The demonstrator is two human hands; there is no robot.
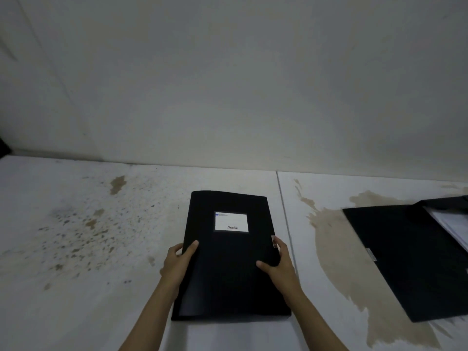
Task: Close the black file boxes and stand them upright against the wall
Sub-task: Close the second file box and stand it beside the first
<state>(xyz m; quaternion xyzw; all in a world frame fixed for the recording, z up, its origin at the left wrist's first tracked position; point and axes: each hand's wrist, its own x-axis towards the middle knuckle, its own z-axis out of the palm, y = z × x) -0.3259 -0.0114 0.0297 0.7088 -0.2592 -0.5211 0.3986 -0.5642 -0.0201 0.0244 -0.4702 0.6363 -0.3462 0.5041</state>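
Observation:
A closed black file box [228, 269] with a white label lies flat on the white surface in front of me, its long side pointing at the wall [228, 84]. My left hand [178, 264] grips its left edge, thumb on the cover. My right hand [278, 264] grips the right edge, thumb on top and fingers curled round the side. A second black file box [405, 259] lies open at the right, with white papers showing inside.
The white surface [88, 249] is stained, with brown speckles at the left and a large brown patch [334, 262] between the two boxes. A seam [282, 198] runs from the wall toward me. A dark object [3, 148] sits at the far left edge.

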